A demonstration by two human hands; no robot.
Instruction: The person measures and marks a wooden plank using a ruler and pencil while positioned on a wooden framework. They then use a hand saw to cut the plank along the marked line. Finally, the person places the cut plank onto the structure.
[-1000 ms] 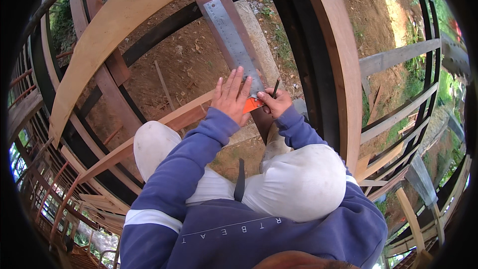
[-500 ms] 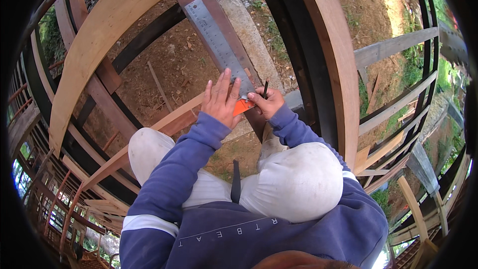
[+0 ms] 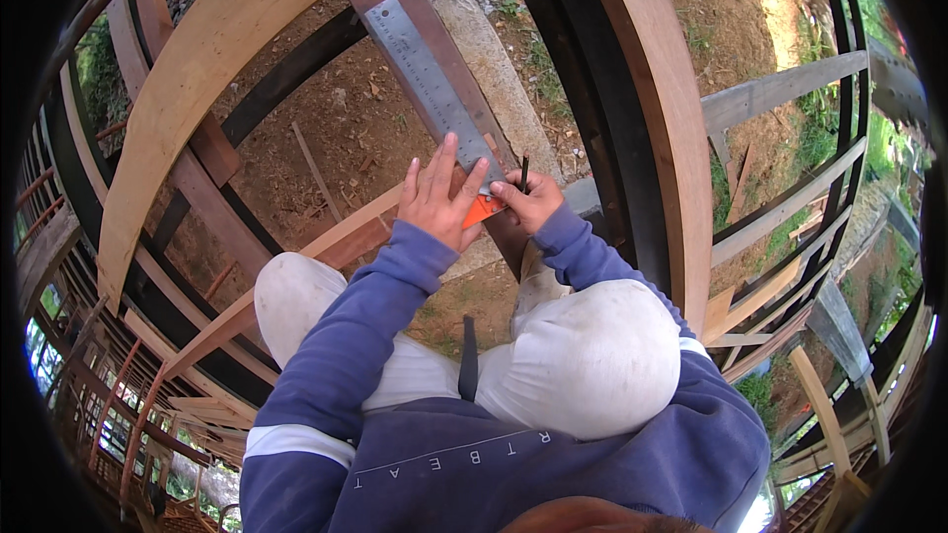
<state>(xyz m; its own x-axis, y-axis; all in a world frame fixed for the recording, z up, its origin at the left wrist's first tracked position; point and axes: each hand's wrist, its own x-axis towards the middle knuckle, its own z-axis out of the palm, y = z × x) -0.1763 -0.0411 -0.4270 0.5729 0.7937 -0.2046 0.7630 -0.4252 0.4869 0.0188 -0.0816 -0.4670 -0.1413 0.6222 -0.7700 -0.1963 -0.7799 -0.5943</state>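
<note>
On reddish beam: long grey steel square [image 3: 427, 74], orange-handled.

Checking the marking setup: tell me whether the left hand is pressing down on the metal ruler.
Yes, the left hand lies flat with fingers spread on the metal ruler.

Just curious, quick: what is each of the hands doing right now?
Left hand: open, fingers spread, pressing flat on the metal ruler with its orange base.
Right hand: closed, holding a pencil.

No packages, labels, signs or screens show among the timber framing.
</note>
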